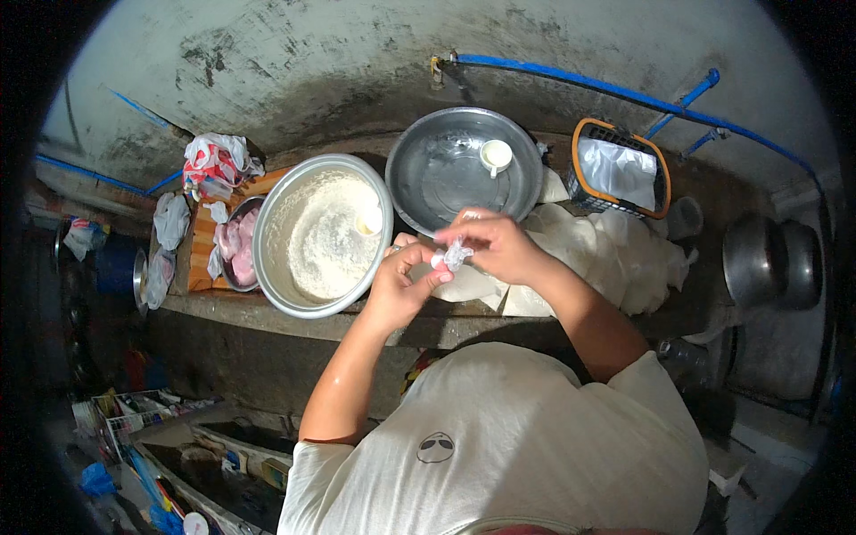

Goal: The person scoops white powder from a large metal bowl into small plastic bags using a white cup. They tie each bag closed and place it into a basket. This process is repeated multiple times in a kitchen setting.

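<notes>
Between my hands is the bunched top of a small clear plastic bag (459, 254). My left hand (406, 277) pinches the bag's neck with thumb and fingers. My right hand (498, 244) is against the bunched plastic, its fingers partly blurred; whether they grip it I cannot tell. To the left stands a large metal pot (266, 281) of white powder, with a pale cup (368, 219) in it. Behind my hands is a wide metal basin (428, 167) holding a white cup with a handle (496, 155). White sheets (588, 257) lie right of and beneath my hands.
Left of the pot, a metal bowl holds pink filled bags (238, 244) beside crumpled plastic bags (217, 160). A black basket with an orange rim (580, 160) stands back right; metal pots (756, 261) are farther right. A blue pipe (568, 73) and a tap (437, 70) are on the wall.
</notes>
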The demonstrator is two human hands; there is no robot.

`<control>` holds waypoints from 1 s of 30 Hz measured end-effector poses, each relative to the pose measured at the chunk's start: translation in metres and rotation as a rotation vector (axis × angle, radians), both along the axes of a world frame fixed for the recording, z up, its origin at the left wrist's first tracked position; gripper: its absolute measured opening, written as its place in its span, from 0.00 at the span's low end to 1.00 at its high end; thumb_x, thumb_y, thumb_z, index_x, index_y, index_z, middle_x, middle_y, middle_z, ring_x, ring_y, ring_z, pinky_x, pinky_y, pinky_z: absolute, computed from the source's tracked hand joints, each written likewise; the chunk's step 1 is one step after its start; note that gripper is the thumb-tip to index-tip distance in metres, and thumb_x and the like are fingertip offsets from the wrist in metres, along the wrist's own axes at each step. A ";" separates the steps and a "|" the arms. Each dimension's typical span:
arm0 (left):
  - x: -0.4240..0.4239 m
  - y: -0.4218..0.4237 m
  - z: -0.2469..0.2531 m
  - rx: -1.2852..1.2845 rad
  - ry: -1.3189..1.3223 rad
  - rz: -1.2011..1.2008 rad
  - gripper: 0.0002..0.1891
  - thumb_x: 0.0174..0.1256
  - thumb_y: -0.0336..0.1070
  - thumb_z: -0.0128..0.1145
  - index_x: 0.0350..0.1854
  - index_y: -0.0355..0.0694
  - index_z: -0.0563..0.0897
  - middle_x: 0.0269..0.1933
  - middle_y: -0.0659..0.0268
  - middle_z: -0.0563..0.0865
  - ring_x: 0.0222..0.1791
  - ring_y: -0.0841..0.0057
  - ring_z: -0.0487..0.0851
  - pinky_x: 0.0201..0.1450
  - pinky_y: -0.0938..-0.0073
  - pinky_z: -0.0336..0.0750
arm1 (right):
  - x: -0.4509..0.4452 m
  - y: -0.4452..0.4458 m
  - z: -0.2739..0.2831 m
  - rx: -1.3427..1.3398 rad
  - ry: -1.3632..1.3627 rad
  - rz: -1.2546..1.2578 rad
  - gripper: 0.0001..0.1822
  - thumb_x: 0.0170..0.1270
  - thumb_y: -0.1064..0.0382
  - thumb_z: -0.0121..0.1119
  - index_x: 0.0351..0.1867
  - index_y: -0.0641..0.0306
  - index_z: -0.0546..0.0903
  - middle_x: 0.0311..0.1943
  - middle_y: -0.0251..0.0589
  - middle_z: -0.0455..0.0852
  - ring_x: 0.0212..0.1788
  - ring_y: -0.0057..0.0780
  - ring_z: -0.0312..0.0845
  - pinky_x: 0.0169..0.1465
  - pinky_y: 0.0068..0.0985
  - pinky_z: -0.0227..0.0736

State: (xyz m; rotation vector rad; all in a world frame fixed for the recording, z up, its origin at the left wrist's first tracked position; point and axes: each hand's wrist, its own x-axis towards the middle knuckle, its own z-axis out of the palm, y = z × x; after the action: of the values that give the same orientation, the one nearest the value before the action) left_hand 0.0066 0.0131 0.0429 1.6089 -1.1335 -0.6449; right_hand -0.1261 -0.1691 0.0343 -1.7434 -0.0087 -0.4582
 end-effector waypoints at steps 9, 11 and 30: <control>0.005 0.005 -0.012 0.034 0.042 0.027 0.09 0.62 0.26 0.71 0.41 0.37 0.84 0.40 0.64 0.84 0.45 0.69 0.78 0.53 0.68 0.72 | 0.008 0.019 0.004 -0.323 0.014 -0.054 0.13 0.63 0.78 0.57 0.48 0.67 0.79 0.44 0.48 0.80 0.46 0.52 0.82 0.48 0.41 0.77; 0.001 0.004 -0.016 0.044 0.080 0.062 0.09 0.67 0.23 0.66 0.45 0.36 0.80 0.42 0.64 0.82 0.45 0.67 0.77 0.57 0.67 0.71 | 0.009 0.022 -0.001 -0.404 0.058 -0.091 0.13 0.64 0.77 0.57 0.49 0.66 0.76 0.46 0.49 0.79 0.48 0.57 0.81 0.49 0.46 0.76; -0.003 0.004 -0.028 -0.088 -0.181 0.275 0.08 0.59 0.18 0.66 0.38 0.33 0.84 0.36 0.60 0.84 0.39 0.65 0.81 0.47 0.68 0.75 | 0.004 0.040 -0.006 -0.339 0.136 -0.212 0.04 0.71 0.72 0.57 0.43 0.69 0.76 0.41 0.52 0.80 0.45 0.57 0.80 0.50 0.43 0.75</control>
State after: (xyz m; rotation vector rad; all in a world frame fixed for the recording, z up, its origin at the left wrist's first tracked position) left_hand 0.0036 0.0173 0.0149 1.7325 -1.0281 -0.2710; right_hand -0.1224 -0.1292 0.0284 -2.1176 0.2073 -0.5133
